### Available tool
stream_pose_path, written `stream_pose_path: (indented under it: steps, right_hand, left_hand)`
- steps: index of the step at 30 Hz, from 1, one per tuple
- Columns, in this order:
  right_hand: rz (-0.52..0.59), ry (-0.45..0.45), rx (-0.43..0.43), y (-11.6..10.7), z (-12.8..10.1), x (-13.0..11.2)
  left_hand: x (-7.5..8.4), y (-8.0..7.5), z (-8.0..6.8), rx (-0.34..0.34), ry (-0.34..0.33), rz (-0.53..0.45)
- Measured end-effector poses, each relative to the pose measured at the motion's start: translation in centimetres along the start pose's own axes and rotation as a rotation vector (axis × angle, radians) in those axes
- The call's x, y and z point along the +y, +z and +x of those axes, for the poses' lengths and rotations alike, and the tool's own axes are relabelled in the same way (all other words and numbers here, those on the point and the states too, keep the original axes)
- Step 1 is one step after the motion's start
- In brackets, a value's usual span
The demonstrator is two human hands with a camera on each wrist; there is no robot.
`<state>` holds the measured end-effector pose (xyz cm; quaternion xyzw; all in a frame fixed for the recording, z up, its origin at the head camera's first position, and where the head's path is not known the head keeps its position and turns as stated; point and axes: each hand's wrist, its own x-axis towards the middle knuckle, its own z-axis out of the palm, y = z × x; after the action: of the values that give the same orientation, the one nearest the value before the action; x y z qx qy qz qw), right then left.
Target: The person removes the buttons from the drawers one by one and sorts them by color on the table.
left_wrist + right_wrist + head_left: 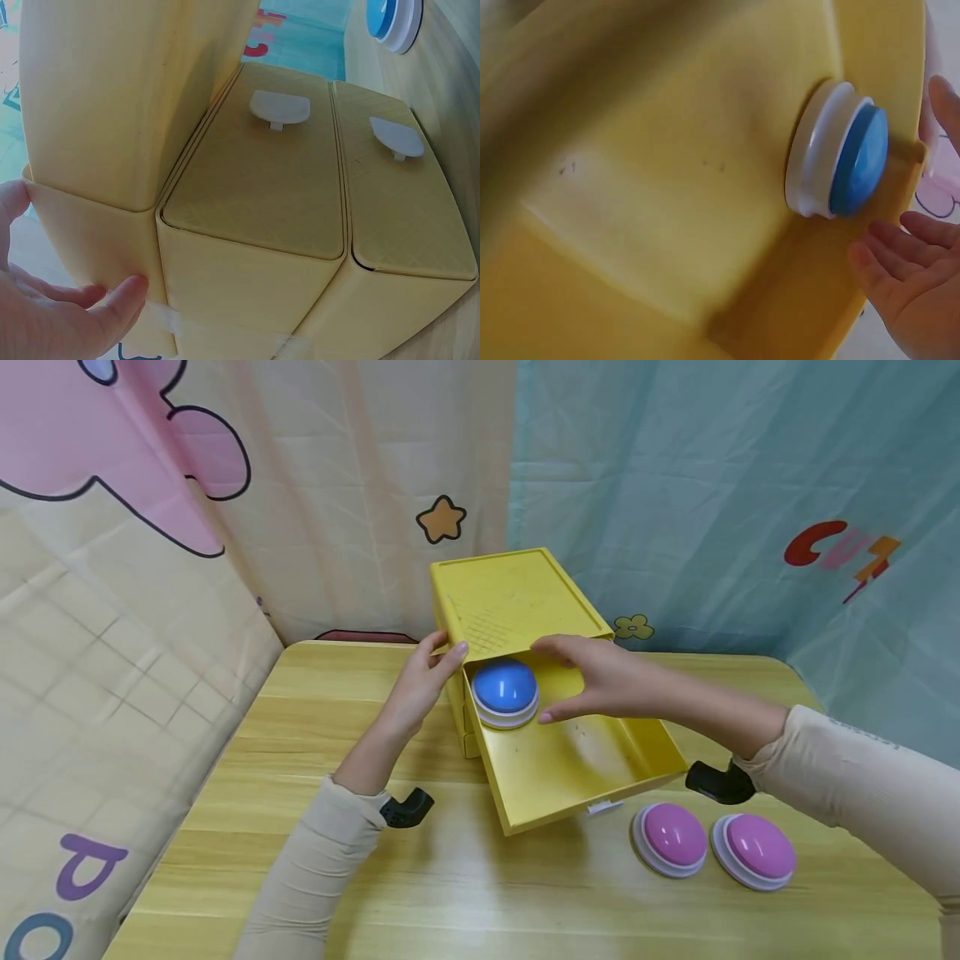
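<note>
A yellow drawer cabinet [510, 597] stands at the back of the wooden table. Its top drawer [577, 768] is pulled far out toward me. A blue dome button [505, 689] on a white base sits at the drawer's back left. My left hand [423, 677] holds the cabinet's upper left corner, thumb at the front edge and fingers along the side wall. My right hand [592, 681] hovers over the drawer just right of the blue button, fingers relaxed and holding nothing. In the right wrist view a small gap separates my fingers [904, 251] from the button [844, 161].
Two pink dome buttons [670, 837] [756, 849] lie on the table right of the drawer front. The two lower drawers [262, 180] [405, 195] are pushed in, with white handles. Another blue button [394, 22] shows at that view's top right. Curtains hang behind the table [465, 877].
</note>
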<state>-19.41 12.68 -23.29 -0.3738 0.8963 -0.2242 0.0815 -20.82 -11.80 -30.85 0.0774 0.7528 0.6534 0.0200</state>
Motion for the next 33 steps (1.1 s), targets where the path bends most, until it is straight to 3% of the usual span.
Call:
stream_pose_path:
  steps: [7, 14, 23, 33]
  right_hand:
    - [-0.07, -0.026, -0.12, 0.9, 1.9, -0.4]
    - [-0.03, -0.104, -0.235, 1.3, 3.8, 0.1]
    - [-0.141, -0.093, -0.121, 1.8, 4.1, 0.0]
    - [-0.132, -0.121, -0.124, 1.5, 3.3, -0.6]
  left_hand:
    - [0.1, 0.0, -0.1, 0.0, 0.004, -0.004]
    - [-0.2, 0.2, 0.0, 0.006, 0.01, -0.023]
    - [0.2, 0.1, -0.2, 0.015, -0.002, -0.012]
    - [0.3, 0.1, -0.2, 0.016, -0.014, -0.002]
